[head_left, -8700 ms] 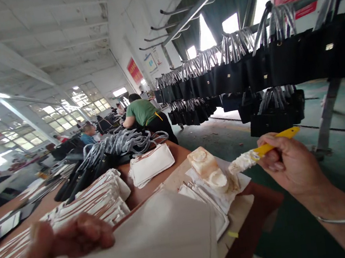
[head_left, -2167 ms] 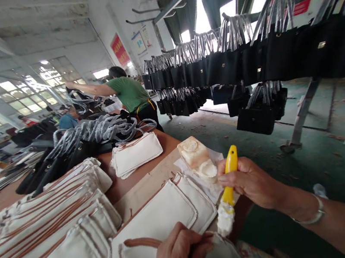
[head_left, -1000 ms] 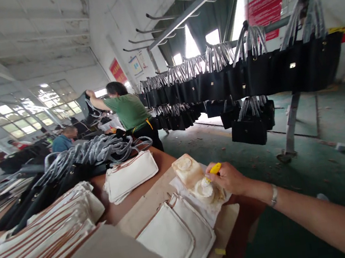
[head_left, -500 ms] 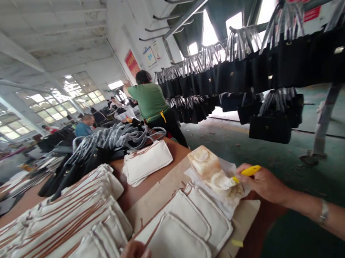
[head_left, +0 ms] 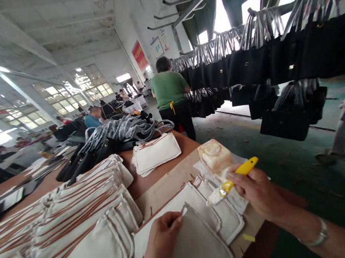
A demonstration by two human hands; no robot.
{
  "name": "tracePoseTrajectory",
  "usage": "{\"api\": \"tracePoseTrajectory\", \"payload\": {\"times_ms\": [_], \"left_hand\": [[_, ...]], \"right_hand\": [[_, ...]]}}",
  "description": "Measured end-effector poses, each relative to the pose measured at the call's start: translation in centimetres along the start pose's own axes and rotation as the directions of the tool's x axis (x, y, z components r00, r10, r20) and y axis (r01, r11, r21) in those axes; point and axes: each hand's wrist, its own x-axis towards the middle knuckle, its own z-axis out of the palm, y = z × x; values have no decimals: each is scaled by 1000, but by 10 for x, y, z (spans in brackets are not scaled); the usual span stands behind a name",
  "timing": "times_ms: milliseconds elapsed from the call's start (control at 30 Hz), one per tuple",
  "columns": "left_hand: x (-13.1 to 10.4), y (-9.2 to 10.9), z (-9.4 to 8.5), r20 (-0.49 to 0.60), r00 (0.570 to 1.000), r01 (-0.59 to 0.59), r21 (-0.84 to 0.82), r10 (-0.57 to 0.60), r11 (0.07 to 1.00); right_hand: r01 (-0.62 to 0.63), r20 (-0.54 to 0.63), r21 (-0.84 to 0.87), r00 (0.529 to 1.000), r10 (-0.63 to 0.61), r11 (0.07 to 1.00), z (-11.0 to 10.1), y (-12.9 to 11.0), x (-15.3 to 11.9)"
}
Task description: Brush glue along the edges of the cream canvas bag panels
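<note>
My right hand (head_left: pixel 261 191) grips a yellow-handled brush (head_left: pixel 246 166), its bristles coated in a thick white paste. The bristle end hangs over the cream panels, near a stained, boxy container (head_left: pixel 218 159). Between its thumb and fingers, my left hand (head_left: pixel 164 239) pinches the top edge of the nearest cream panel (head_left: pixel 199 247), lifting that edge slightly. Under and beyond it, more cream panels (head_left: pixel 228 214) with stitched rounded corners overlap in a fan. Whether the bristles touch a panel I cannot tell.
Rows of cream pieces with brown edging (head_left: pixel 77 253) cover the table's left. Further back lie a small cream stack (head_left: pixel 158 151) and black bags with wrapped handles (head_left: pixel 109 141). A person in green (head_left: pixel 169 88) stands beyond, near racks of black bags (head_left: pixel 247 62).
My right hand has brought the brush from the container leftward over the panels, paste on its bristles. My left hand has moved up and right, raising the panel's edge. The person in green has lowered an arm.
</note>
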Motion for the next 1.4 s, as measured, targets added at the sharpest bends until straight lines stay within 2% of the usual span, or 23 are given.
{"api": "tracePoseTrajectory", "payload": {"times_ms": [167, 267, 367, 467, 567, 633, 733, 800, 867, 967, 1067, 1133, 1200, 1300, 1333, 1400], "left_hand": [[-28, 22, 10, -68, 996, -61, 0, 60, 998], [-39, 30, 18, -98, 990, -106, 0, 105, 994], [-46, 33, 22, -118, 984, -133, 26, 135, 991], [-50, 32, 24, -112, 979, -168, 35, 171, 985], [-50, 31, 27, -100, 977, -187, 35, 190, 982], [-51, 29, 30, -108, 969, -219, 39, 222, 975], [-53, 21, 36, -124, 935, -321, 104, 333, 941], [-55, 13, 40, -130, 886, -419, 190, 446, 888], [-57, 6, 43, -119, 806, -527, 302, 580, 795], [-58, -1, 48, -35, 653, -651, 484, 756, 585], [-59, -1, 53, 57, 505, -685, 633, 861, 360], [-60, 1, 56, 94, 423, -669, 703, 901, 241], [-63, 3, 58, 109, 378, -646, 742, 919, 178], [-66, 6, 60, 116, 356, -625, 767, 927, 144], [-66, 7, 61, 121, 350, -619, 774, 929, 132], [-66, 8, 62, 141, 338, -605, 790, 931, 100]], "right_hand": [[47, 142, -54, 989, -39, 997, 29, -3, -4], [137, 215, -145, 971, -103, 980, 38, -3, -6], [228, 172, -220, 966, -192, 949, 38, -4, -3], [223, 100, -238, 974, -205, 945, 30, -7, -3], [198, 177, -210, 971, -162, 957, 26, -9, -10], [223, 234, -218, 957, -171, 950, 25, -7, -13], [276, 197, -264, 953, -229, 924, 21, -5, -11], [296, 156, -282, 953, -261, 913, 17, -9, -7], [316, 170, -274, 946, -277, 908, 14, -18, -4], [354, 302, -246, 913, -275, 902, 17, -35, -2], [416, 488, -273, 837, -248, 868, 28, -45, 1], [461, 589, -305, 779, -216, 833, 34, -49, 3], [493, 680, -319, 714, -167, 810, 35, -54, 5], [511, 765, -328, 638, -94, 795, 30, -68, 6], [514, 770, -337, 633, -83, 789, 28, -72, 7], [523, 750, -363, 655, -91, 771, 25, -78, 8]]}}
